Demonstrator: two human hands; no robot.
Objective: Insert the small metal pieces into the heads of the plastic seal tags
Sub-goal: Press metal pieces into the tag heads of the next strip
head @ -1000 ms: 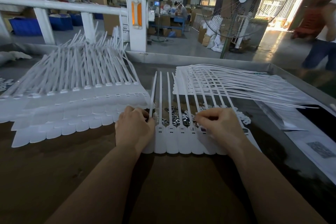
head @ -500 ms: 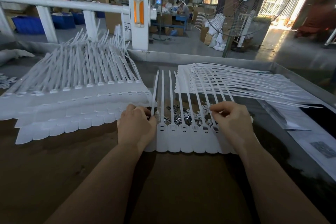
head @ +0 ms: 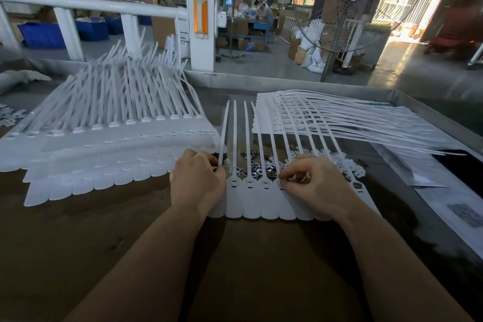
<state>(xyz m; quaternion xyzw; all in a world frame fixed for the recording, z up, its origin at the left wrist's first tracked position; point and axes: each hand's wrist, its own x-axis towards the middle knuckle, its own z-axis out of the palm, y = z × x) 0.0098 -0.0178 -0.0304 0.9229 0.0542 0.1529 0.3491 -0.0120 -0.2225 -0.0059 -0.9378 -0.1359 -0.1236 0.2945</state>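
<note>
Behind the brown surface (head: pixel 78 256) sit blue bins (head: pixel 41 34); I cannot tell what is in them. White seal tags (head: pixel 251 198) lie in a row, with shiny metal pieces (head: pixel 251 162) just behind their heads. Left hand (head: pixel 196 183) curls at the row's left end. Right hand (head: pixel 316 188) has its fingers (head: pixel 283 178) pinched together at a tag head; what they pinch is too small to see.

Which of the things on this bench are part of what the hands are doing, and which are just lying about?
In the job:
- row of seal tags under both hands
- small metal pieces heaped behind their heads
- left hand, at the leftmost tag
- right hand, fingers pinching at a tag head

Lying about:
- stacked tags on the left
- fanned tags on the right
- papers
- standing fan
</note>
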